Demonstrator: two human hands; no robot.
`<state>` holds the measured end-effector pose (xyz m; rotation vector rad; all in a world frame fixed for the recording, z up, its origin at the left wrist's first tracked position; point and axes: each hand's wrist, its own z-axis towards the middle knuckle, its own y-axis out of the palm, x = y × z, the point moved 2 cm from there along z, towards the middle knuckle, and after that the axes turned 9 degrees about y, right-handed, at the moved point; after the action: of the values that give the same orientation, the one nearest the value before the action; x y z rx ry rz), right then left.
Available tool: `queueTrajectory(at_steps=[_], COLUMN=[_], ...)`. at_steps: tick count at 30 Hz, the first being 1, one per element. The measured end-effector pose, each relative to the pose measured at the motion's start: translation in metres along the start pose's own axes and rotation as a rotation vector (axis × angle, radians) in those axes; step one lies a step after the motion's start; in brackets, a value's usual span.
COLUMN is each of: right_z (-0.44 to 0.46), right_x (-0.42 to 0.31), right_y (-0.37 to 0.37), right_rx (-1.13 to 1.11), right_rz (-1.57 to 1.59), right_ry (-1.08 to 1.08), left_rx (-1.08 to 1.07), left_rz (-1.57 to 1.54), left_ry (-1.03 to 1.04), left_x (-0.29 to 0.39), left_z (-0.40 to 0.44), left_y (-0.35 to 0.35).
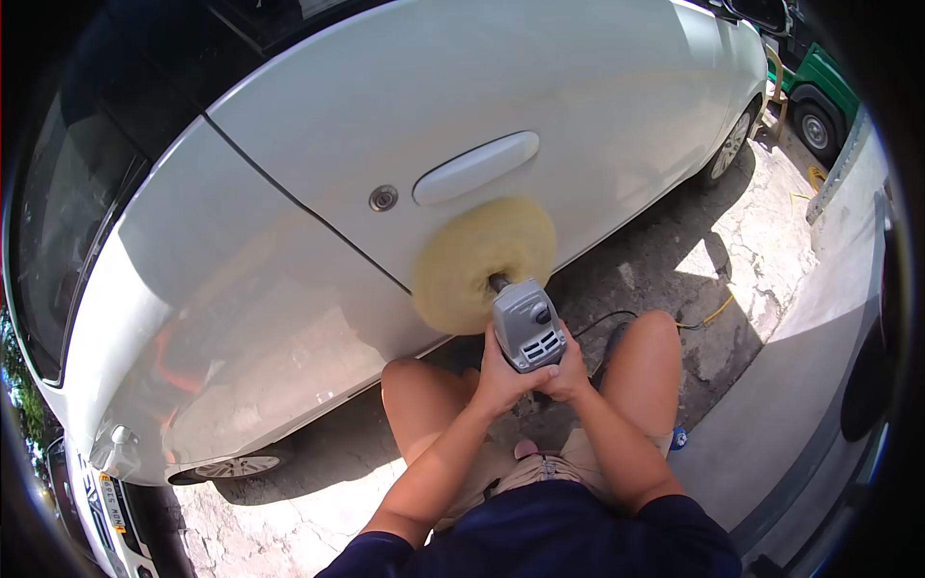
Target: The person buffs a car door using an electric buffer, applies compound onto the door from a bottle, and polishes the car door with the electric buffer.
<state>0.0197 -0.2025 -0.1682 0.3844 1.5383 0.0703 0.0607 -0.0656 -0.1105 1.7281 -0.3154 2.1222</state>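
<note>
Both my hands grip a grey electric polisher (529,328) in front of my knees. My left hand (508,383) wraps its left side, and my right hand (569,374) closes around its right side. A round yellowish buffing pad (482,255) on the polisher's shaft is at the white car door (328,125), just below the door handle (477,169). The pad's outline is blurred. Left of the handle sits a round key lock (383,198). The fingers' undersides are hidden behind the tool.
A dark cord runs right from the tool toward a yellow cable (718,310) on the cracked concrete ground (771,241). A grey wall (771,405) stands close on my right. Beyond the car's wheel (732,144) is a green vehicle (827,82). A blue can-like object (679,438) lies beside my right leg.
</note>
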Motion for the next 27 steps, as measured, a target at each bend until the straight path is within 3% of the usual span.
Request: queueTrajectory(at_steps=[2, 7, 10, 16, 27], right_z=[-0.005, -0.011, -0.015, -0.025, -0.028], right_x=[0.011, 0.042, 0.065, 0.101, 0.122], right_y=[0.0, -0.019, -0.03, -0.049, -0.071], right_rx=[0.004, -0.001, 0.007, -0.044, 0.026], right_rz=[0.093, -0.06, -0.204, -0.443, -0.406], right_ry=[0.053, 0.101, 0.139, 0.235, 0.265], left_rx=[-0.038, -0.103, -0.074, 0.043, -0.044], left_rz=[0.006, 0.154, 0.11, -0.141, -0.001], left_ry=[-0.037, -0.06, -0.049, -0.248, -0.285], left_x=[-0.009, -0.056, -0.097, -0.152, -0.185], left_z=[-0.003, -0.012, -0.027, -0.057, -0.046], left_y=[-0.003, -0.009, -0.012, -0.008, 0.001])
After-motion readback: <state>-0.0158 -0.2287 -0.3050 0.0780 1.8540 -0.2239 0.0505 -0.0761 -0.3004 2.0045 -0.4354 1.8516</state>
